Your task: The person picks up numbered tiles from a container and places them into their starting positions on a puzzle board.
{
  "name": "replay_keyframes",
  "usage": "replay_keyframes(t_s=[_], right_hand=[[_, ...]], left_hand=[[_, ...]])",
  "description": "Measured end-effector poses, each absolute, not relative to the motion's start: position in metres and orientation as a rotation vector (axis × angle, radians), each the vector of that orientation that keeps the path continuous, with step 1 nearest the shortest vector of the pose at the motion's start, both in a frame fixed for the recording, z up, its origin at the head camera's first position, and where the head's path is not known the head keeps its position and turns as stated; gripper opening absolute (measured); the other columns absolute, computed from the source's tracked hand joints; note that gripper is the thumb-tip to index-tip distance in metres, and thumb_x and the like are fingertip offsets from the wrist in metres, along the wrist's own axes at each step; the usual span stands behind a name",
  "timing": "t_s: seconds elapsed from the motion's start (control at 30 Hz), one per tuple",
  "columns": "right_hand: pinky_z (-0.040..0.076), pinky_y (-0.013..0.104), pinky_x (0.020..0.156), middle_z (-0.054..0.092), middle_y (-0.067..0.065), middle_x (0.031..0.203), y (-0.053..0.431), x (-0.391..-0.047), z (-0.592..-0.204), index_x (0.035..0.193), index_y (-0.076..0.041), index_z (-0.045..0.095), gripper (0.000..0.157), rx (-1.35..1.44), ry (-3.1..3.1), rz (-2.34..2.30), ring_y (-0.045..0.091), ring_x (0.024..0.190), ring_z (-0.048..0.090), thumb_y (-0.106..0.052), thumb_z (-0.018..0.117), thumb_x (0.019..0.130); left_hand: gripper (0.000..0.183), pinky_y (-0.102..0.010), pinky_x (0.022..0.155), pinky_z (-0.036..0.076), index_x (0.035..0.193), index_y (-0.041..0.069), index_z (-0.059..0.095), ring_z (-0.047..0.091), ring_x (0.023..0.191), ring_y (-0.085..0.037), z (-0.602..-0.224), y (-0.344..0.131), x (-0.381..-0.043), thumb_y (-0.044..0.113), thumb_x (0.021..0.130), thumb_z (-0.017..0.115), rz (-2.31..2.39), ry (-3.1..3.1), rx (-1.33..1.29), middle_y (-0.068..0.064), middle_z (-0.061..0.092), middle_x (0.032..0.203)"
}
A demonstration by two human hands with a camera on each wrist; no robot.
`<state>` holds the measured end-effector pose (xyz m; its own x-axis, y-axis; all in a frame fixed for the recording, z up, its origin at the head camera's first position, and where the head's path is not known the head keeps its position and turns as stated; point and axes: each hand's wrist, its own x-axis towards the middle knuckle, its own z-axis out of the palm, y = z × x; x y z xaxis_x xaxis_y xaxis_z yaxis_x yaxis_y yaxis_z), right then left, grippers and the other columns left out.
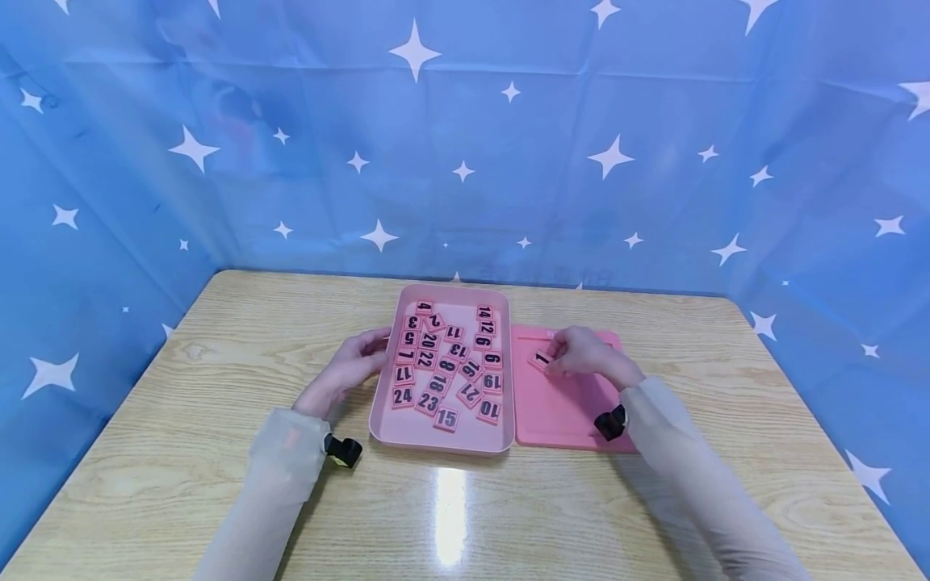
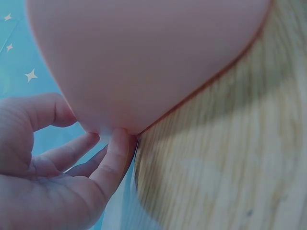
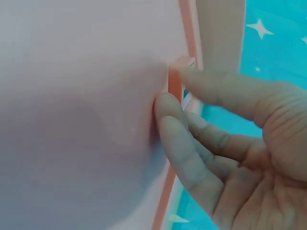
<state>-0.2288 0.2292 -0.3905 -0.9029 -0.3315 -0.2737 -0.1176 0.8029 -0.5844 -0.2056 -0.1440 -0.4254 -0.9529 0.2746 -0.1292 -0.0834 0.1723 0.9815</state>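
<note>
My right hand (image 1: 581, 351) pinches a pink number tile (image 1: 540, 360) marked 1 between thumb and fingers, at the upper part of a pink recessed board (image 1: 555, 415). In the right wrist view the tile (image 3: 176, 86) shows edge-on, close to the board's raised border (image 3: 191, 33). My left hand (image 1: 356, 361) rests against the left outer side of a pink tray (image 1: 443, 440); in the left wrist view its loosely bent fingertips (image 2: 117, 143) touch the tray's wall (image 2: 139, 62). Loose number tiles, such as 15 (image 1: 446, 418) and 24 (image 1: 402, 396), lie inside the tray.
Tray and board stand side by side on a light wooden table (image 1: 254, 347). Behind and beside it hangs a blue cloth (image 1: 465, 121) with white stars. Each wrist wears a small black camera, the left one (image 1: 343, 451) just off the tray's near left corner.
</note>
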Motion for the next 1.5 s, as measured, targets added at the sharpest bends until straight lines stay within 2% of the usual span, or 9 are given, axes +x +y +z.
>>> replay_keyframes(t_s=[0.2,0.4,0.63,1.1,1.5], right_hand=[[0.056,0.029,0.058,0.066,0.010,0.070,0.227,-0.229,-0.389,0.081,0.002,0.065,0.008,-0.267,2.604,-0.811,0.017,0.062,0.063,-0.005,0.070,0.082],[0.055,0.031,0.055,0.066,0.010,0.067,0.221,-0.230,-0.388,0.077,0.002,0.067,0.012,-0.270,2.611,-0.812,0.018,0.058,0.063,-0.008,0.069,0.084],[0.055,0.031,0.052,0.064,0.010,0.065,0.219,-0.234,-0.390,0.075,0.001,0.064,0.015,-0.301,2.632,-0.817,0.019,0.055,0.063,-0.006,0.062,0.088],[0.053,0.031,0.045,0.063,0.010,0.057,0.215,-0.238,-0.395,0.071,0.000,0.062,0.019,-0.279,2.658,-0.868,0.019,0.048,0.062,-0.008,0.064,0.088],[0.050,0.029,0.044,0.060,0.008,0.057,0.214,-0.235,-0.394,0.073,-0.004,0.058,0.019,-0.274,2.666,-0.776,0.016,0.047,0.059,-0.011,0.063,0.089]], left_hand=[[0.052,-0.040,0.098,0.044,0.141,-0.006,0.032,0.042,0.124,-0.039,-0.426,-0.144,-0.206,-0.003,0.091,0.046,1.841,2.187,0.181,-0.029,0.041,0.137],[0.053,-0.040,0.099,0.043,0.141,-0.008,0.031,0.041,0.124,-0.040,-0.426,-0.144,-0.205,-0.004,0.090,0.044,1.857,2.167,0.193,-0.030,0.040,0.137],[0.051,-0.040,0.099,0.044,0.141,-0.007,0.031,0.042,0.124,-0.039,-0.426,-0.143,-0.205,-0.003,0.092,0.044,1.845,2.182,0.194,-0.030,0.041,0.137],[0.052,-0.036,0.095,0.047,0.141,-0.006,0.033,0.044,0.121,-0.038,-0.425,-0.143,-0.205,-0.002,0.091,0.045,1.835,2.210,0.165,-0.029,0.043,0.134],[0.050,-0.039,0.096,0.046,0.142,-0.005,0.033,0.043,0.121,-0.038,-0.425,-0.142,-0.204,0.000,0.093,0.045,1.823,2.221,0.167,-0.029,0.043,0.135]])
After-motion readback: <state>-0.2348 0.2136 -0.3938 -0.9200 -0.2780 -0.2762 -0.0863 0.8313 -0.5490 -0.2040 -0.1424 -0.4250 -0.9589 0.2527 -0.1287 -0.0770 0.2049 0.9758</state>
